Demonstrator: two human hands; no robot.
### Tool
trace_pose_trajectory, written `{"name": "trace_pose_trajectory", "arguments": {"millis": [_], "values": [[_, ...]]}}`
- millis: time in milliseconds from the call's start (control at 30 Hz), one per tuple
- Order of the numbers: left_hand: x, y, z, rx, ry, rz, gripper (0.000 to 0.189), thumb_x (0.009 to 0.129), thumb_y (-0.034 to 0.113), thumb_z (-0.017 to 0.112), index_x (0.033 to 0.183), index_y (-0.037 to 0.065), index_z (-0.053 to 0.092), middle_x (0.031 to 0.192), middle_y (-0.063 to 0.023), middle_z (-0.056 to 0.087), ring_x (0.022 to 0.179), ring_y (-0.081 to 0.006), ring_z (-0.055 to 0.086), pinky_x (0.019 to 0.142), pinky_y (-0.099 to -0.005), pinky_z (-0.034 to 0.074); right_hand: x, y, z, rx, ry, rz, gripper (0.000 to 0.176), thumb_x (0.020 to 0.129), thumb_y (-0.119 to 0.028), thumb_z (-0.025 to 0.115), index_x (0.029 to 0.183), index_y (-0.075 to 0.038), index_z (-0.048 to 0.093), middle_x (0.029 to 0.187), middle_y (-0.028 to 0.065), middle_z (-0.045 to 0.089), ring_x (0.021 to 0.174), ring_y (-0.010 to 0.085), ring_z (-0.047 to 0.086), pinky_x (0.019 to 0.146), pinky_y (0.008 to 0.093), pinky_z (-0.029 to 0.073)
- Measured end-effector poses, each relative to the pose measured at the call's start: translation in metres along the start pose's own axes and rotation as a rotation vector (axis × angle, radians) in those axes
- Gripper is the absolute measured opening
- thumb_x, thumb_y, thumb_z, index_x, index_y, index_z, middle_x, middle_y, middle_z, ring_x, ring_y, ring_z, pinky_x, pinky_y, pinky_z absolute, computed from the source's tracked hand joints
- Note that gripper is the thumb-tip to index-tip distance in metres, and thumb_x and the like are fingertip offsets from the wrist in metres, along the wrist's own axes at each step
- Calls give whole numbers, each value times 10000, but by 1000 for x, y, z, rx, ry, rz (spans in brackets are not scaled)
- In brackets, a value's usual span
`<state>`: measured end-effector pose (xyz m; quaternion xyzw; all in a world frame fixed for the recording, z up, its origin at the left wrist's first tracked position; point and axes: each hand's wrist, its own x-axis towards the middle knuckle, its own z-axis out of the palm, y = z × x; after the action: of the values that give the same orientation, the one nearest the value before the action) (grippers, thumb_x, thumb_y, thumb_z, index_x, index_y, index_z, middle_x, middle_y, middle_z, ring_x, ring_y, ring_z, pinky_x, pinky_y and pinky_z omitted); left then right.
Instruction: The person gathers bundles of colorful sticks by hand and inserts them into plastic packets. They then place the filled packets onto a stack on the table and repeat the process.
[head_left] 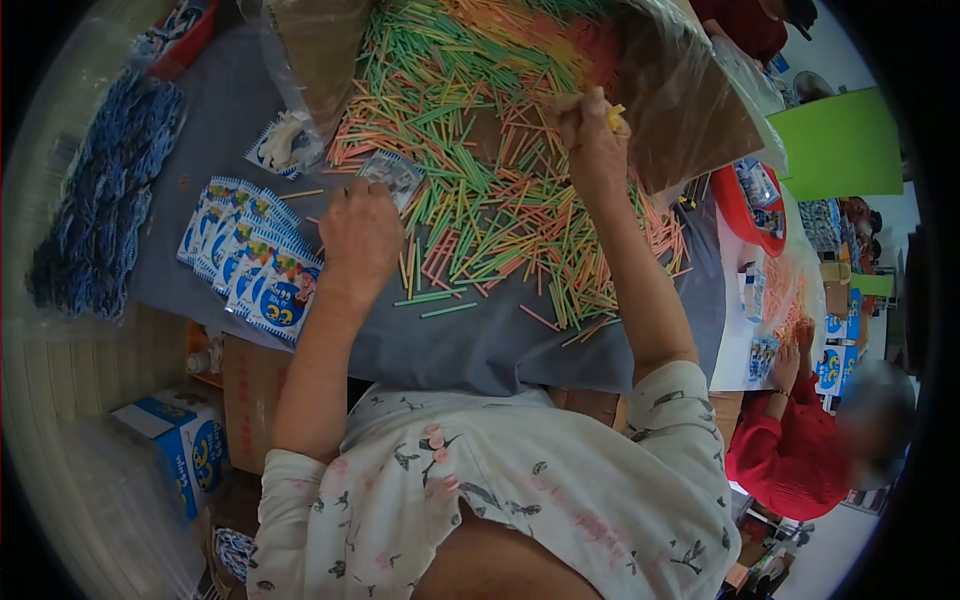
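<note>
My left hand (362,235) is closed at the lower left edge of a silvery, see-through-looking packet (395,178) at the near side of the stick pile. A big heap of thin pink, green and yellow sticks (490,220) spreads across the cloth in front of me. Over the heap's right part, my right hand (600,150) is raised with its fingers pinched together. Something yellow (615,118) shows at those fingers, and I cannot tell what they hold. Beside my left hand lies a fanned stack of blue-and-white printed packets (250,255).
An opened cardboard box (685,110) lined with clear plastic spills the sticks. Bundled blue packets (110,185) lie at far left. A red basket (750,210) stands right, a blue printed box (180,440) below left. A person in red (800,460) works at the right.
</note>
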<state>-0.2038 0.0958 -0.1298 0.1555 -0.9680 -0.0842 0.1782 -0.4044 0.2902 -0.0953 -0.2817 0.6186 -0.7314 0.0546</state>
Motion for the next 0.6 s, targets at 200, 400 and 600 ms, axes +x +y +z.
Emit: {"name": "trace_pose_trajectory", "arguments": {"millis": [200,400,600], "values": [[-16,-13,2,-126,237,137,89,766,4,581,812,-28,650,880,-159,601,859,-333,562,715,-421,503,-17,4,38,349,-16,105,367,972,-340,583,838,-5,652,622,44,571,522,69,451,523,221,372],[-23,-14,-18,-245,112,97,96,769,-16,602,823,-24,681,835,-134,610,845,-328,558,732,-413,491,-27,8,78,346,-131,230,323,1010,-283,514,1027,11,646,576,14,460,698,147,548,872,407,523],[-20,-26,-19,-717,149,-86,138,733,3,712,870,-2,714,778,-96,637,744,-262,596,688,-369,485,-32,-10,105,359,-318,135,503,1031,-430,399,1051,16,631,728,92,635,870,213,638,911,401,478]]}}
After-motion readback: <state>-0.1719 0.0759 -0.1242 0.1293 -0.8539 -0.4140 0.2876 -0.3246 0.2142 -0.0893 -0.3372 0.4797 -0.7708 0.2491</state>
